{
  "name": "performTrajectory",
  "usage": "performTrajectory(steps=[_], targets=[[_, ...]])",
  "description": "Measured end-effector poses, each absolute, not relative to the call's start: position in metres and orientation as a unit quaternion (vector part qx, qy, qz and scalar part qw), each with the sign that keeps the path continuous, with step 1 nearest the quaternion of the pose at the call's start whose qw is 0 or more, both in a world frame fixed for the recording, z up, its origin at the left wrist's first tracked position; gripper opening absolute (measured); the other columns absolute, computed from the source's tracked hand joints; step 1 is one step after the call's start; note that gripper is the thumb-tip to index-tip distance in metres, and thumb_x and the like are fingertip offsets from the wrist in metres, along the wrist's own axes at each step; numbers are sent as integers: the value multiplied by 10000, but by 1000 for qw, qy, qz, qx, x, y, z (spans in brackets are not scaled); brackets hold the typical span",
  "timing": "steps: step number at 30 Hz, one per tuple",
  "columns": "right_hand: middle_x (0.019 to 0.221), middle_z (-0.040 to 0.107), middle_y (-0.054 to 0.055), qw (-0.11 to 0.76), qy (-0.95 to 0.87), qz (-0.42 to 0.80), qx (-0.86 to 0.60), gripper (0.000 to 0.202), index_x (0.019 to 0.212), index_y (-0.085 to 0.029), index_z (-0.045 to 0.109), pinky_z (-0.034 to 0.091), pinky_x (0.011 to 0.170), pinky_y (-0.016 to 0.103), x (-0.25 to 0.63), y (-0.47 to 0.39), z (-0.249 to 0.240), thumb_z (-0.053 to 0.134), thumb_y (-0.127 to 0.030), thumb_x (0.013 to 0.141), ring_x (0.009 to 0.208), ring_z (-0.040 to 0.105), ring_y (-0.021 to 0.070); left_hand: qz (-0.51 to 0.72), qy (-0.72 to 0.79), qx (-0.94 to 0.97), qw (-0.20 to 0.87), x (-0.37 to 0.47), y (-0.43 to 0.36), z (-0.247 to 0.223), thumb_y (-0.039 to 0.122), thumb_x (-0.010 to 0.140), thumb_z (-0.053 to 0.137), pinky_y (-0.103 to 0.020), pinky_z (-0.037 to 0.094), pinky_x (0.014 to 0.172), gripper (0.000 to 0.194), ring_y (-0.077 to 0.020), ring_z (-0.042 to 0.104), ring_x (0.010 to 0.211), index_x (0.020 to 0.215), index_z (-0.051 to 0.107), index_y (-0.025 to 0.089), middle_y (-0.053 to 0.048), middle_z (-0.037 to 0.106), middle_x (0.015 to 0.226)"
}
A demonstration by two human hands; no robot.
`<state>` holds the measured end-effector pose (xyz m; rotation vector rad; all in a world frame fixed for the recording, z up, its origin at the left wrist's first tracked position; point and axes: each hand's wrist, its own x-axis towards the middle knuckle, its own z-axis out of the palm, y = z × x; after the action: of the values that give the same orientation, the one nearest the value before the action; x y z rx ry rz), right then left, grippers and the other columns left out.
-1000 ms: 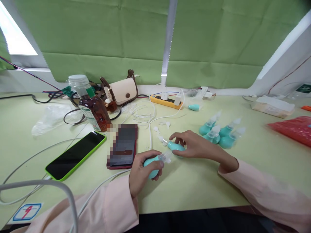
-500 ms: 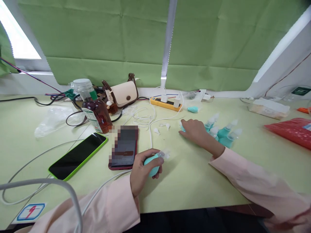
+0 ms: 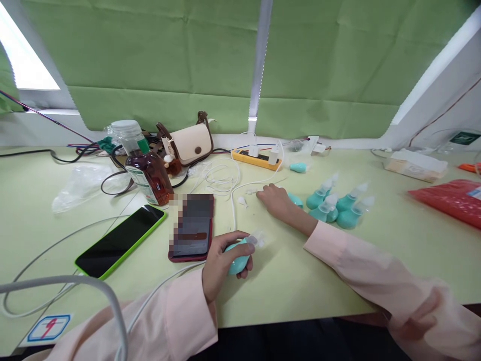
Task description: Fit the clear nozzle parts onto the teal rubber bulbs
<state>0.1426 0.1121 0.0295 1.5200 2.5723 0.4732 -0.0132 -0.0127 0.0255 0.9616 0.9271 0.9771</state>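
My left hand (image 3: 225, 260) is wrapped around a teal squeeze bulb (image 3: 237, 258) with a clear, soft-looking tip, held above the table near its front edge. Farther back, my right hand (image 3: 276, 201) reaches down to the tabletop among small white nozzle pieces (image 3: 242, 202). Its fingertips are bent together where one piece lay; whatever is between them is hidden. Behind that wrist lies a teal bulb (image 3: 295, 200), partly covered. Several teal bulbs with translucent tips (image 3: 349, 216) stand grouped to the right of the wrist.
Two phones, one green-edged (image 3: 122, 240) and one dark red (image 3: 191, 228), lie on the left. Behind them stand a brown bottle (image 3: 150, 175) and a cream handbag (image 3: 190, 144). A yellow power strip (image 3: 255, 159), white cables, another teal bulb (image 3: 298, 168) and a red package (image 3: 451, 200) are around.
My right hand has moved left from beside the lying bulb to the white nozzle pieces, uncovering the bulb and more of the group. My left hand keeps its hold almost unmoved.
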Motion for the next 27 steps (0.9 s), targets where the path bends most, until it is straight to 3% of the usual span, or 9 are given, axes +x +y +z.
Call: performTrajectory(steps=[7, 12, 16, 18, 22, 27], targets=[[769, 577, 127, 30, 851, 142, 504, 253, 803, -110, 598, 325, 535, 245, 143, 115, 35, 365, -31, 745, 747, 537, 196, 427, 417, 423, 682, -13, -12, 25, 221, 647, 553, -194, 276, 363, 112, -78, 412, 353, 674, 537, 113, 12, 486, 428], [824, 578, 81, -44, 879, 119, 460, 251, 797, -167, 620, 364, 541, 251, 152, 86, 45, 372, -131, 787, 756, 542, 174, 437, 401, 421, 686, -13, -10, 23, 202, 646, 551, -211, 339, 416, 114, -103, 472, 426, 669, 568, 92, -23, 531, 488], [825, 593, 53, -295, 869, -174, 358, 133, 777, -191, 633, 455, 535, 247, 169, 54, 56, 522, -243, 727, 682, 558, 134, 428, 411, 417, 688, -12, -10, 21, 165, 614, 559, -205, 334, 409, 87, -97, 460, 423, 620, 586, 82, -33, 537, 479], [791, 612, 54, -357, 795, -343, 349, 107, 742, -174, 635, 489, 497, 247, 177, 43, 57, 594, -247, 675, 645, 571, 134, 417, 421, 415, 690, -12, -11, 20, 163, 600, 570, -193, 296, 374, 88, -81, 424, 380, 604, 593, 79, -23, 514, 436], [709, 640, 50, -389, 650, -561, 334, 87, 681, -138, 638, 518, 500, 257, 184, 34, 46, 657, -192, 616, 545, 580, 118, 392, 418, 427, 699, -11, -11, 21, 221, 595, 616, -191, 274, 359, 156, -68, 392, 352, 658, 623, 78, -2, 483, 401], [726, 645, 48, -375, 629, -611, 301, 92, 700, -143, 643, 507, 535, 237, 182, 32, 31, 657, -132, 609, 571, 587, 111, 378, 430, 466, 675, -10, -12, 21, 302, 600, 654, -190, 274, 374, 272, -50, 366, 355, 760, 652, 83, 16, 464, 406]])
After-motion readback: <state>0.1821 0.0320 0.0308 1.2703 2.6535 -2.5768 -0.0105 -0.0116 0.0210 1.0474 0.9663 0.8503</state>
